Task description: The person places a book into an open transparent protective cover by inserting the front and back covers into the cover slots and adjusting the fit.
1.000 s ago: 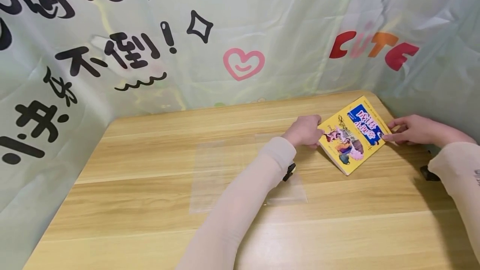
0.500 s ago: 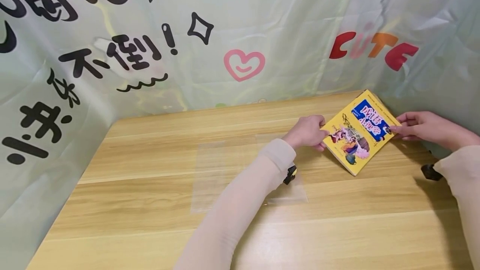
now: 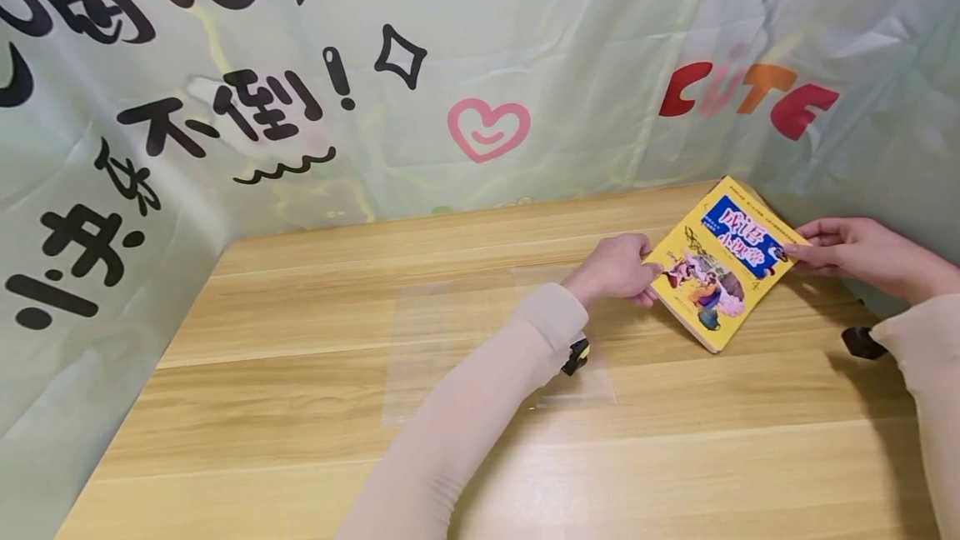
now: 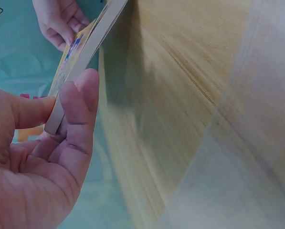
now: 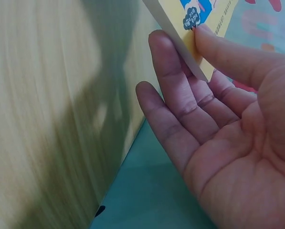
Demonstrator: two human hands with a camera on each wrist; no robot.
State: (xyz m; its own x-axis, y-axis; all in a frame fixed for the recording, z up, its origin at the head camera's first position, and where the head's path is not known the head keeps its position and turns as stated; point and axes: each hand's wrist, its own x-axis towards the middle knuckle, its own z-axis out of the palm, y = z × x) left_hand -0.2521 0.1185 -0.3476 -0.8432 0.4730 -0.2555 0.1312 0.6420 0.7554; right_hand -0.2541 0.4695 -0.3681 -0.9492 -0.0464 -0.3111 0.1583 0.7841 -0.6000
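A yellow book [image 3: 686, 294] with a blue title panel is held tilted above the right back part of the wooden table, cover toward the head camera. My left hand [image 3: 615, 267] pinches its left corner; in the left wrist view the thumb of that hand [image 4: 42, 148] lies on the cover and the fingers behind. My right hand [image 3: 870, 252] grips the opposite corner, and the right wrist view shows the thumb of this hand [image 5: 228, 119] on the cover of the book [image 5: 173, 24], with fingers spread underneath.
Clear plastic sheets [image 3: 420, 348] lie flat on the wooden table [image 3: 262, 415], partly behind the left sleeve [image 3: 480, 407]. A pale printed curtain [image 3: 585, 65] hangs along the table's back and sides. Black wrist devices [image 3: 862, 343] sit under both wrists.
Both hands have shifted the book a little to the right and raised its far side slightly. Each hand has kept its hold. The plastic sheets have stayed in place.
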